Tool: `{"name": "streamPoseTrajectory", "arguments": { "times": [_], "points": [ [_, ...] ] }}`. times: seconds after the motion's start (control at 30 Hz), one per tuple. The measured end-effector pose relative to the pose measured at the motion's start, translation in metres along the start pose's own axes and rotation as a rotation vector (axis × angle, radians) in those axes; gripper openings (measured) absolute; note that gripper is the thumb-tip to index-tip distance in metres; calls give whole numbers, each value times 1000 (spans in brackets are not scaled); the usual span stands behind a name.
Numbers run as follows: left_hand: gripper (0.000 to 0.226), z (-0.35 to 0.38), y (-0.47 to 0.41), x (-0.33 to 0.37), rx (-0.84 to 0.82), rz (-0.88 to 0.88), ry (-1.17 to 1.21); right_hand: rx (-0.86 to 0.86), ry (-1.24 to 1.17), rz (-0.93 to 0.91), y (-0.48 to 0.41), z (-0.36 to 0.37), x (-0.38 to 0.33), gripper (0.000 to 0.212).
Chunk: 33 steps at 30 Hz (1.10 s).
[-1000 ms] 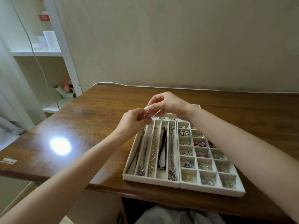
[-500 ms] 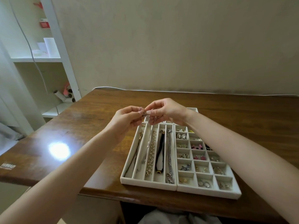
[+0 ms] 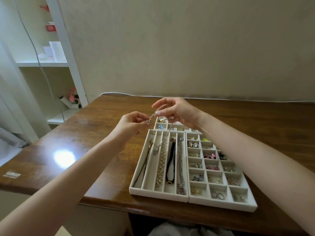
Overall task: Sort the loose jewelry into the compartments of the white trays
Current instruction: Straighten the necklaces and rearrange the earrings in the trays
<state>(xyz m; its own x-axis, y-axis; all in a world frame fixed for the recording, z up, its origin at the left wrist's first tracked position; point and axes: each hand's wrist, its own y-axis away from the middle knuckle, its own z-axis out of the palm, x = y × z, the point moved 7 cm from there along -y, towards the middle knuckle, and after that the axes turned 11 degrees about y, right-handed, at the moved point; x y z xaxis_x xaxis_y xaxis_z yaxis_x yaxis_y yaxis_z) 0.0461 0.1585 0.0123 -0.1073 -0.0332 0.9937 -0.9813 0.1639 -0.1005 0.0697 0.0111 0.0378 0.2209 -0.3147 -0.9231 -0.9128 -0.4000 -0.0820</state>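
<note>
A thin silver chain (image 3: 164,137) is stretched between both hands above the trays. My left hand (image 3: 132,124) pinches its clasp end, and my right hand (image 3: 177,112) pinches it a little higher; the loose part hangs down into the long-slot tray (image 3: 136,190). That tray holds a pearl strand (image 3: 161,166), a black cord necklace (image 3: 171,160) and a heavy silver chain (image 3: 180,165). The grid tray (image 3: 221,204) beside it on the right holds earrings and small pieces. A third white tray (image 3: 156,126) lies behind, partly hidden by my hands.
The trays sit near the front edge of a brown wooden table (image 3: 95,133). A white shelf unit (image 3: 56,62) stands at the left, with rolls and small boxes on it. A white cable (image 3: 238,99) runs along the wall behind the table.
Both hands have risen and drawn slightly apart, lifting the thin chain higher out of the long-slot tray. The camera view has tilted down a little.
</note>
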Motion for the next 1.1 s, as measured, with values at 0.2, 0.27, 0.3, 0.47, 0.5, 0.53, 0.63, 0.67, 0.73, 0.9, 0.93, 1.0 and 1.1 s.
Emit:
{"name": "streamPoseTrajectory", "arguments": {
  "times": [0.2,0.27,0.3,0.47,0.5,0.53,0.63,0.67,0.73,0.9,0.93,1.0,1.1],
  "points": [
    [7,-8,-1,6,43,81,104,98,89,27,-3,-7,3,13],
    [7,-8,0,7,30,95,133,142,23,-1,-3,-10,2,10],
    [8,-8,0,7,26,99,141,160,-20,-18,-3,-11,1,9],
    [24,-7,0,2,3,74,129,132,-74,-104,-1,-8,-10,13],
    [29,-7,0,2,6,68,123,123,-58,-113,-2,-6,-11,15],
    [34,-7,-1,1,8,62,115,119,-41,-123,-2,-5,-12,17],
    [36,-4,-1,-2,-21,37,63,126,-19,-163,-3,-2,-15,18],
    [31,-2,0,-2,-38,30,27,128,-17,-173,-3,-2,-17,17],
    [11,2,2,1,-58,24,-66,123,-17,-185,-2,-1,-20,16],
    [18,1,2,12,-26,151,-75,101,-34,-197,-3,1,-26,21],
    [17,1,3,16,-31,185,-33,102,-23,-198,-3,0,-26,23],
    [20,0,4,20,-41,231,58,119,39,-194,-3,-1,-25,26],
    [29,-4,5,25,-3,287,113,220,203,-147,-4,-6,-19,26]
  ]
}}
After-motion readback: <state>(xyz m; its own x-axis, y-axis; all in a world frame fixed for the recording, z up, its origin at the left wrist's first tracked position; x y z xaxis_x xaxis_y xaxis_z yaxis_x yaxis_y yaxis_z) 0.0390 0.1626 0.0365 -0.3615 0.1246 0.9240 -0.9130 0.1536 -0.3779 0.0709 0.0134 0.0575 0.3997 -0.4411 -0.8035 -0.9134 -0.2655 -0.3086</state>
